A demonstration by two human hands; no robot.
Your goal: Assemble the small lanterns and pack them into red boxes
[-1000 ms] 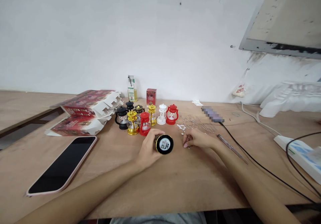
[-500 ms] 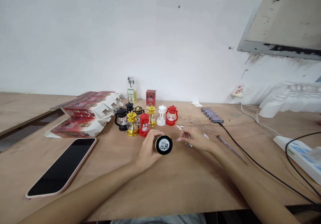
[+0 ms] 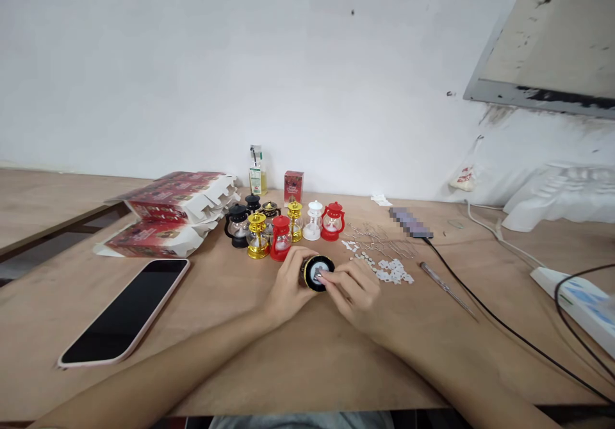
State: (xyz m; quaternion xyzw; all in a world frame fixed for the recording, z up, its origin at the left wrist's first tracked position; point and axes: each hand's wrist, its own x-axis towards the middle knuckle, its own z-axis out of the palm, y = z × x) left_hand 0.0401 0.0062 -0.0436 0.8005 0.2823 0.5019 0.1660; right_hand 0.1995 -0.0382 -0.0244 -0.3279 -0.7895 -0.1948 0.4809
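Observation:
My left hand (image 3: 289, 286) is wrapped around a mini lantern (image 3: 311, 283) lying tipped, its black, gold-edged base turned toward me. In the middle of that base is a pale round recess with small metal parts. The fingertips of my right hand (image 3: 353, 290) are pinched together at this recess; whatever they hold is too small to make out. Just beyond my right hand lie several small round button cells (image 3: 369, 262) and a pile of little white pieces (image 3: 394, 271). Behind the hands stand several lanterns, among them a red lantern (image 3: 281, 240) and a white lantern (image 3: 314, 221).
Thin wire pieces (image 3: 382, 240) lie scattered right of the lanterns. A screwdriver (image 3: 446, 290), a black cable (image 3: 480, 310) and a power strip (image 3: 576, 304) are on the right. A phone (image 3: 127, 314) and flattened red boxes (image 3: 177, 198) occupy the left.
My right hand has moved left from the small parts to the lantern's base. It no longer covers the button cells and white pieces. The camera view has shifted slightly.

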